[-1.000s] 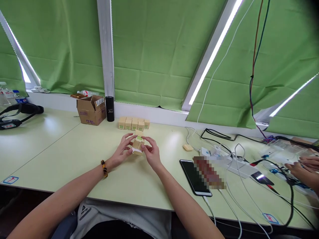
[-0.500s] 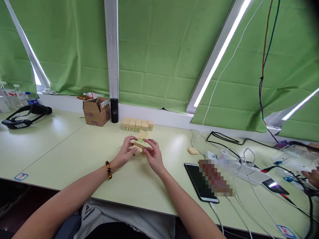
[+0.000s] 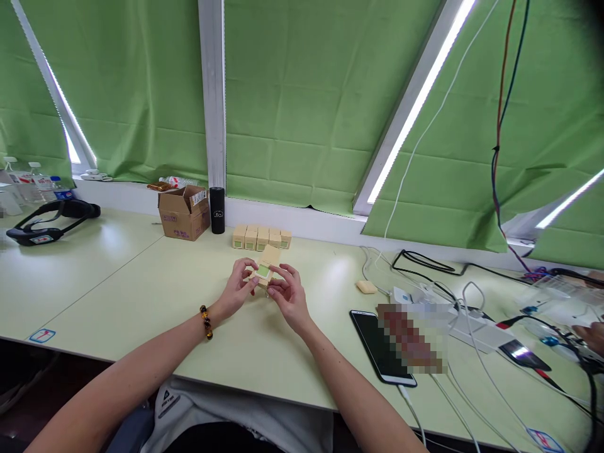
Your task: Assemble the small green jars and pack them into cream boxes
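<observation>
Between my two hands is a small tan cardboard box with a raised flap at its far side and a light green patch showing on it. My left hand grips its left side, thumb in front and fingers curled behind. On the right side my right hand pinches it with thumb and fingertips. What lies inside the box, if anything, is too small to make out. Just beyond stands a row of several similar small tan boxes, with green patches on their fronts.
An opened brown carton and a black tumbler stand by the wall. At right lie a phone, a small tan block, a power strip and tangled cables. A black headset rests far left. Another person's hand shows at the right edge.
The box between my hands has tilted, so more of its green patch shows. My hands keep nearly the same place, with the fingers slightly shifted.
</observation>
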